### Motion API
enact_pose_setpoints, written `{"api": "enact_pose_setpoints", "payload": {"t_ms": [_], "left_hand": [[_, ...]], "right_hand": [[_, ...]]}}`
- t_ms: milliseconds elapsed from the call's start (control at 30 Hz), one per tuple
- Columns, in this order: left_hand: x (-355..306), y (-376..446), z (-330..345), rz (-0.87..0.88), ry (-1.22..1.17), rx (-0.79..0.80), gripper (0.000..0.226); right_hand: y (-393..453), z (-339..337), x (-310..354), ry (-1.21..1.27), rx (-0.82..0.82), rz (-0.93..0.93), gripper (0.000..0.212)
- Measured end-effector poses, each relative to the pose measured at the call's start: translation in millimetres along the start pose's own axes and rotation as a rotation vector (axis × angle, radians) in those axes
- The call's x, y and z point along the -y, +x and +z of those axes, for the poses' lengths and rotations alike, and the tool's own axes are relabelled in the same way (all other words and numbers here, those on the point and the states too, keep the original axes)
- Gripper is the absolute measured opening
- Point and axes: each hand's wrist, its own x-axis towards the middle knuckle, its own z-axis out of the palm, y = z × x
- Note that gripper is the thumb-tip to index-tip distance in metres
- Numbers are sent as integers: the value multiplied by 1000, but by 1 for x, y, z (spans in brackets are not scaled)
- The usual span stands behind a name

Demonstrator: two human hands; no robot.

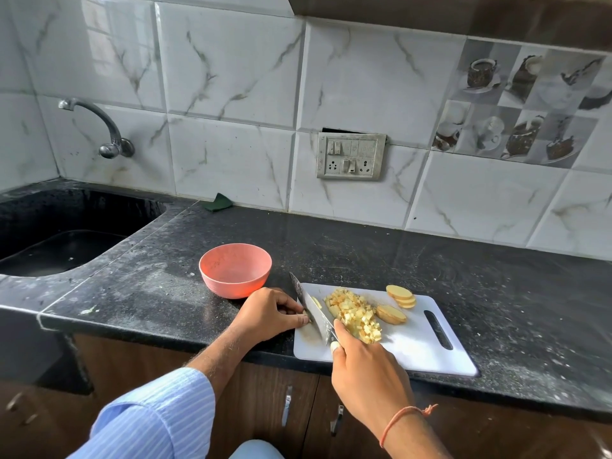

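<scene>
Fingers point(287, 305) of left hand point(268, 314) pinch a pale piece point(305, 315) half-hidden by the knife point(314, 311) — right hand point(367, 369) grips its buried handle.

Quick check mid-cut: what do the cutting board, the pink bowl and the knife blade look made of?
Cutting board: probably plastic, smooth white, thin, with a moulded handle slot. Pink bowl: likely matte plastic or melamine, even colour, soft sheen. Knife blade: metal, apparently steel, grey and reflective.

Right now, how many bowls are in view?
1. The pink bowl stands on the counter, left of the board's far corner, just beyond the left hand. Part of the sink is hidden, so another may be out of sight.
</scene>
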Motion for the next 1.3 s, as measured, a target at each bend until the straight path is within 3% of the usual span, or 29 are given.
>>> {"api": "enact_pose_setpoints", "payload": {"t_ms": [367, 800, 933, 1033, 1167, 1300], "left_hand": [[-1, -2, 1, 15, 8, -23, 22], [-3, -1, 0, 6, 26, -5, 24], [-4, -3, 0, 14, 24, -26, 21], [-6, -4, 0, 6, 5, -23, 18], [-7, -6, 0, 11, -30, -31, 3], [-8, -7, 4, 78, -44, -118, 9]], "right_hand": [[17, 17, 21, -219, 48, -24, 64], [1, 6, -10, -57, -2, -15, 53], [17, 3, -18, 81, -3, 5, 47], [42, 6, -37, 234, -21, -18, 22], [63, 10, -62, 593, 116, 21, 33], [63, 13, -77, 795, 162, 41, 37]]}}
